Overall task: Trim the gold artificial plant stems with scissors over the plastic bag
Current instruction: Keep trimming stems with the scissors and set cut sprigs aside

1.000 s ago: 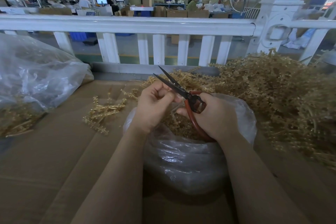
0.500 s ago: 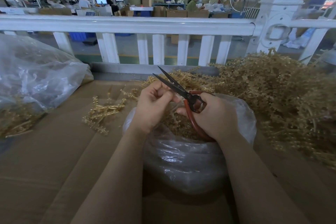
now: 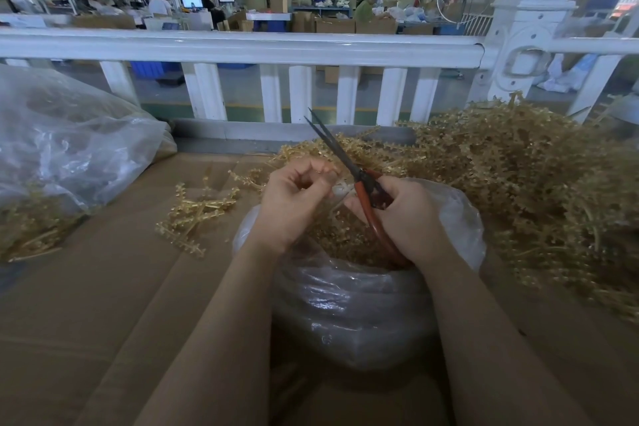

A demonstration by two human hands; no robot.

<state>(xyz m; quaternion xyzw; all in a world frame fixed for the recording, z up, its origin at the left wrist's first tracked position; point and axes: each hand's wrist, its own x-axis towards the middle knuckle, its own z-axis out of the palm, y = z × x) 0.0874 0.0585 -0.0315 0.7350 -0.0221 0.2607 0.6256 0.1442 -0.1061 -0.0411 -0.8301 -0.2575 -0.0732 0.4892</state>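
Red-handled scissors (image 3: 368, 188) are gripped by the right hand (image 3: 406, 218), blades together; just left, a small stem piece is pinched by the left hand (image 3: 294, 204) above the plastic bag (image 3: 349, 308). Trimming is judged under way; reopened blades are needed next.

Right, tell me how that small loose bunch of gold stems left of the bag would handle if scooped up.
The small bunch looks light: thin plastic sprigs. Its side nubs interlock, so it would probably lift as a tangle. On the flat cardboard, pushing should slide it, not roll it.

Your flat brown cardboard worktop (image 3: 86, 304) carries a clear plastic bag (image 3: 345, 304) of gold trimmings at centre. A small cluster of gold stems (image 3: 197, 214) lies to its left, a big heap of gold plant stems (image 3: 518, 183) to its right. Another crumpled clear bag (image 3: 69, 156) sits far left.
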